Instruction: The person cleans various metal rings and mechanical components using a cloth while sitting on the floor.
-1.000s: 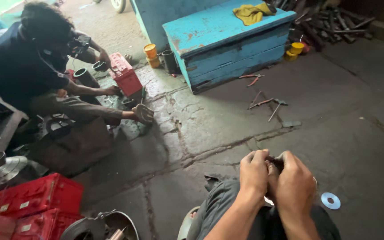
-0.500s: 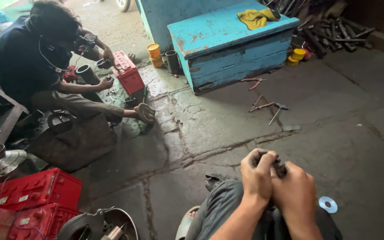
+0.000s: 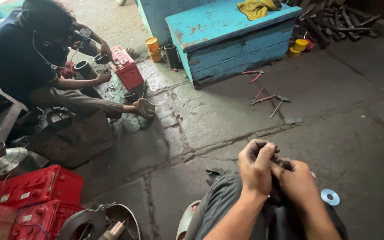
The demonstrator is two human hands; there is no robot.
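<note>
My left hand (image 3: 255,168) and my right hand (image 3: 296,181) are pressed together above my knee, both closed around a small dark part (image 3: 282,165) that is mostly hidden between the fingers. My grey trouser leg (image 3: 221,204) lies under them. A flat metal washer (image 3: 330,197) rests on the stone floor just right of my right hand.
Another person (image 3: 36,58) squats at the far left by a red battery (image 3: 126,70). A blue wooden chest (image 3: 227,35) stands ahead with a yellow rag (image 3: 256,7) on it. Pliers and hand tools (image 3: 265,98) lie on the floor. Red batteries (image 3: 30,191) sit at the lower left.
My hands have stayed together and shifted slightly up, my left fingers working over the dark part. The other person's arm has moved by the red battery.
</note>
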